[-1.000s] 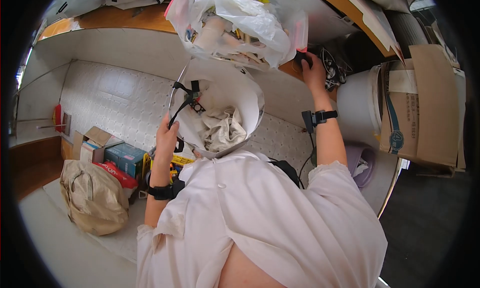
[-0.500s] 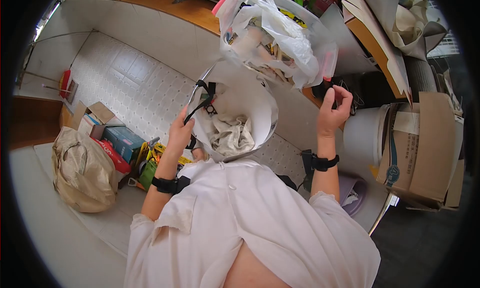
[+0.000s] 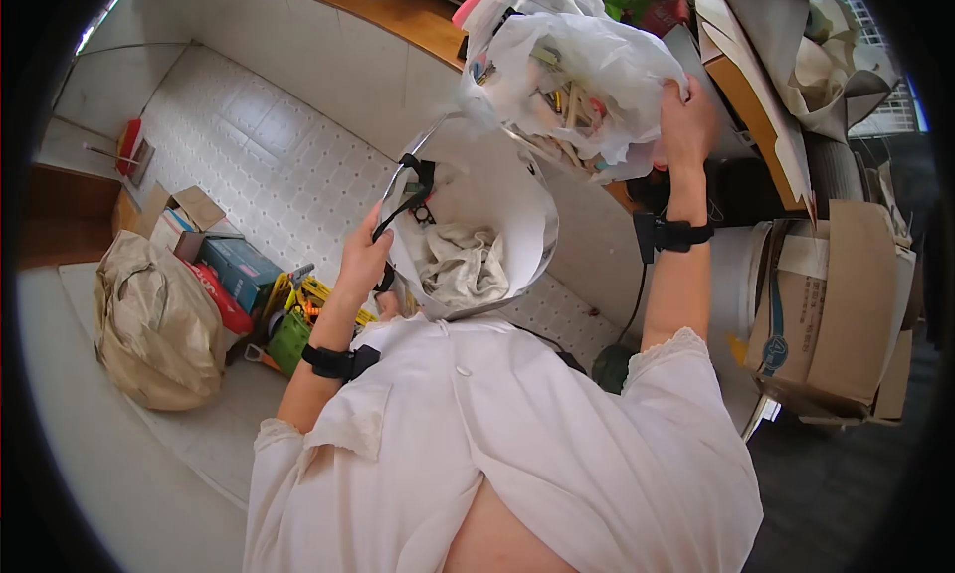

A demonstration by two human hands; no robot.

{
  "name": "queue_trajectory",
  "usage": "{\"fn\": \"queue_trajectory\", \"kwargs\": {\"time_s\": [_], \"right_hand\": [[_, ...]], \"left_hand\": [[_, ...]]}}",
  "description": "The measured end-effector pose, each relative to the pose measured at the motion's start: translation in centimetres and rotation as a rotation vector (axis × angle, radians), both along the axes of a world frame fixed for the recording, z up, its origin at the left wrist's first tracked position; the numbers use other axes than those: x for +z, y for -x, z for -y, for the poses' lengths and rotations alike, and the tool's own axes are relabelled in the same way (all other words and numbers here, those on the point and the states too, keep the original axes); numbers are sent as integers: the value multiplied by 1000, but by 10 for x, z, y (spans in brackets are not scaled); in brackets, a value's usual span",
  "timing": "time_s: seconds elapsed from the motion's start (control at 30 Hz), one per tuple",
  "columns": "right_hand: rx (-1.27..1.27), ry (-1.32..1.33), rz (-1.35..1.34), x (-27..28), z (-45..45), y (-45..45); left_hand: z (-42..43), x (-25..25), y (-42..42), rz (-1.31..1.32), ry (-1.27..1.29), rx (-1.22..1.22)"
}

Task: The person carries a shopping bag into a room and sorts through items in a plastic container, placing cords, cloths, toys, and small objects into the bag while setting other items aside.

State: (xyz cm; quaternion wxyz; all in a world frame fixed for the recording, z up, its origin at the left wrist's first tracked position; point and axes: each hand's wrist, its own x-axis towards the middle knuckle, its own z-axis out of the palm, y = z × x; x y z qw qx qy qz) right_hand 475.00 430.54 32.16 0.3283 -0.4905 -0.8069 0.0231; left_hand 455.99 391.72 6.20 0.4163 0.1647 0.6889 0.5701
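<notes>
My left hand (image 3: 364, 255) is closed on the left rim of a white bag (image 3: 527, 210), by its black strap (image 3: 410, 203). The bag stands open, with a crumpled pale cloth (image 3: 466, 265) and small dark items inside. Above it, a translucent plastic bag (image 3: 622, 61) full of small mixed items sits at the edge of the wooden surface. My right hand (image 3: 686, 120) is closed on the right edge of this plastic bag, its fingertips partly hidden.
At the left are a beige bag (image 3: 159, 324), a teal box (image 3: 239, 273) and a green item (image 3: 289, 342) by yellow tools. Cardboard (image 3: 836, 304) stands at the right beside a white bucket (image 3: 721, 275). The wooden surface (image 3: 398, 21) runs along the top.
My right hand has moved up from the dark item beside the plastic bag and taken hold of the bag's edge, spreading it. My left hand stays at the white bag's rim.
</notes>
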Motion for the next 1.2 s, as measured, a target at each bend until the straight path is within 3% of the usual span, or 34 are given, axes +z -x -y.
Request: {"fn": "queue_trajectory", "kwargs": {"time_s": [0.27,0.5,0.57,0.6,0.67,0.7,0.77,0.8,0.87,0.9,0.97,1.0,1.07,1.13,1.2], "right_hand": [[191,15,-302,-3,-16,1],[356,54,-333,5,17,1],[351,-467,21,21,70,15],[353,-467,24,14,84,20],[697,-62,-1,-7,98,23],[694,-60,0,-20,95,23],[554,242,364,-56,75,26],[553,241,363,-78,56,22],[218,53,548,-110,14,15],[229,56,551,-105,9,19],[104,355,703,-82,10,28],[104,356,703,-75,12,34],[184,388,951,-66,16,42],[166,391,942,-66,10,42],[162,389,936,-69,2,40]], "left_hand": [[1,-5,5,-52,17,6],[2,-7,9,-94,25,39],[1,-7,10,-103,31,34],[0,-5,10,-64,30,47],[-2,1,8,-23,32,56],[-2,3,9,-13,41,48],[-2,3,6,-4,50,34],[-3,3,6,-4,3,43],[-3,-2,8,-5,-45,70],[-1,-6,7,-37,-32,58],[3,-7,6,-66,-14,43],[3,-2,5,-31,4,45],[0,-4,2,5,19,43],[-2,-12,0,-133,-64,79],[1,-13,0,-110,-40,70]]}}
